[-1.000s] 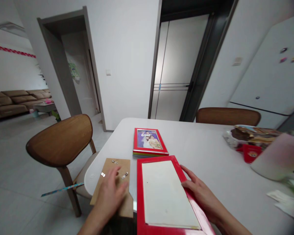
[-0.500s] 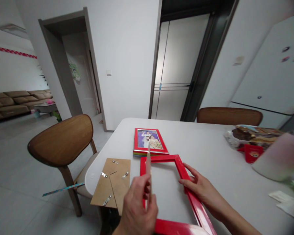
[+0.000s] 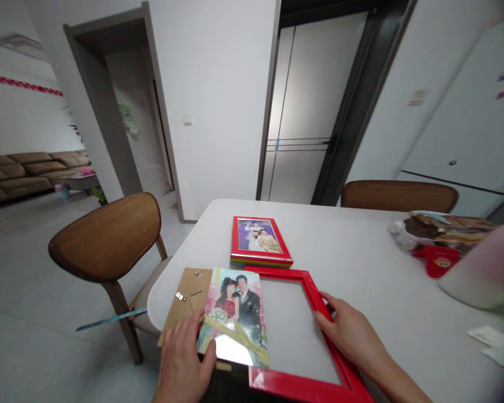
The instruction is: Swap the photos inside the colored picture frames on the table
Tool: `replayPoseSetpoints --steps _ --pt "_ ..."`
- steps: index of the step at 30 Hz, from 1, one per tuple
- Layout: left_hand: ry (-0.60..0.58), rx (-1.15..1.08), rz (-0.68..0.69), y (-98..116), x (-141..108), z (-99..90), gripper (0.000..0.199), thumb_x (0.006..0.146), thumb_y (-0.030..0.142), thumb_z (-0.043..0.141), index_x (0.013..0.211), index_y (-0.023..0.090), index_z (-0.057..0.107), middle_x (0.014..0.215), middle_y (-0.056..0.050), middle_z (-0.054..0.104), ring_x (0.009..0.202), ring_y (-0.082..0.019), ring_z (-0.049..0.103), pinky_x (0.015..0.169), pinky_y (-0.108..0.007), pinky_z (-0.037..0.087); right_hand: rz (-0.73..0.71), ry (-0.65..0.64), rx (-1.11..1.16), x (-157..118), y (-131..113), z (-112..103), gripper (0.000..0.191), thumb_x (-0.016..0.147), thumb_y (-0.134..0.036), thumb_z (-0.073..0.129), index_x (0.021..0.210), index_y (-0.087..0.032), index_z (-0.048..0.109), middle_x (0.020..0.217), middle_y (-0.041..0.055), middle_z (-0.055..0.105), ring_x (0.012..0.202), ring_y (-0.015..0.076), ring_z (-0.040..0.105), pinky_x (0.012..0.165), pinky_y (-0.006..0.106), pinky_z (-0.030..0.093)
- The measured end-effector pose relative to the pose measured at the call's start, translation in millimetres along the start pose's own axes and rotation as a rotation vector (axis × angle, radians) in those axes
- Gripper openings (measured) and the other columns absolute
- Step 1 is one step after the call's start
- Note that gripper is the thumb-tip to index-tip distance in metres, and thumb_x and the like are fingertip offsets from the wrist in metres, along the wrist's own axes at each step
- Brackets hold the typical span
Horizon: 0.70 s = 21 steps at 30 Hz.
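My left hand (image 3: 187, 355) grips the lower left edge of a glossy photo (image 3: 239, 313) of a couple, thumb at its lower edge. The photo is tilted over the left side of an empty red frame (image 3: 300, 386) and partly covers a brown backing board (image 3: 189, 280) with metal clips. My right hand (image 3: 348, 330) is closed on the right side of the red frame. Just beyond lies a framed photo (image 3: 258, 238) with a red border, on top of a small stack.
A wooden chair (image 3: 109, 238) stands left of the white table (image 3: 331, 238), with a patterned strip (image 3: 109, 320) across its seat. Another chair (image 3: 399, 196) is behind. At right are a plastic bag (image 3: 445, 226), red packet (image 3: 441, 260) and pinkish container (image 3: 483, 271).
The flat piece held edge-on in my left hand has turned to show its photo face and moved left over the backing board. My right hand still holds the red frame.
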<state>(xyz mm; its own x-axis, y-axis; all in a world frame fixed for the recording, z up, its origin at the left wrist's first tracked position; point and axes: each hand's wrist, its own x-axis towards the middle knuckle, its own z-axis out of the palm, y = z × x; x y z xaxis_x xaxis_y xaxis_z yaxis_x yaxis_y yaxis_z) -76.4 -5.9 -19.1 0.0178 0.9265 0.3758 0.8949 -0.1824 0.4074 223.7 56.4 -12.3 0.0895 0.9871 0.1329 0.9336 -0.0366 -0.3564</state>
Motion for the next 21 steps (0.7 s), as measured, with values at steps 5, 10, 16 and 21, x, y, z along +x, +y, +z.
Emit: replayPoseSetpoints --steps 5,10,16,21 --pt "-0.008 0.064 0.037 0 1 -0.9 0.036 0.07 0.024 0.048 0.105 0.018 0.048 0.091 -0.007 0.058 0.088 -0.026 0.052 0.076 -0.042 0.039 -0.027 0.03 -0.02 0 4 1 0.046 0.072 -0.03 0.038 0.111 -0.009 0.049 0.088 0.0123 0.059 0.077 0.0221 0.057 0.07 0.032 0.042" --pt "-0.002 -0.012 0.118 8 2 -2.0 0.037 0.072 0.024 0.047 0.109 0.018 0.045 0.103 -0.01 0.055 0.098 -0.026 0.049 0.082 -0.045 0.038 -0.107 0.124 0.312 -6 -25 -4 0.042 0.071 -0.034 0.043 0.107 -0.013 0.051 0.095 0.0098 0.056 0.079 0.0189 0.054 0.073 0.033 0.042" --pt "-0.176 -0.114 0.36 34 2 6.3 0.064 0.062 0.014 0.048 0.124 0.015 0.032 0.132 -0.013 0.032 0.121 -0.029 0.027 0.095 -0.049 0.028 0.121 -0.436 1.056 -13 -90 17 0.055 0.069 -0.034 0.05 0.115 -0.008 0.038 0.054 -0.0042 0.051 0.04 0.0092 0.046 0.037 0.021 0.037" --pt "-0.147 -0.197 0.411 41 9 14.3 0.068 0.056 0.002 0.04 0.124 0.013 0.035 0.131 -0.013 0.033 0.121 -0.028 0.027 0.095 -0.049 0.029 0.151 -0.42 1.375 -13 -120 0 0.044 0.065 -0.03 0.058 0.104 -0.011 0.047 0.042 -0.0114 0.038 0.035 0.0046 0.036 0.035 0.016 0.03"
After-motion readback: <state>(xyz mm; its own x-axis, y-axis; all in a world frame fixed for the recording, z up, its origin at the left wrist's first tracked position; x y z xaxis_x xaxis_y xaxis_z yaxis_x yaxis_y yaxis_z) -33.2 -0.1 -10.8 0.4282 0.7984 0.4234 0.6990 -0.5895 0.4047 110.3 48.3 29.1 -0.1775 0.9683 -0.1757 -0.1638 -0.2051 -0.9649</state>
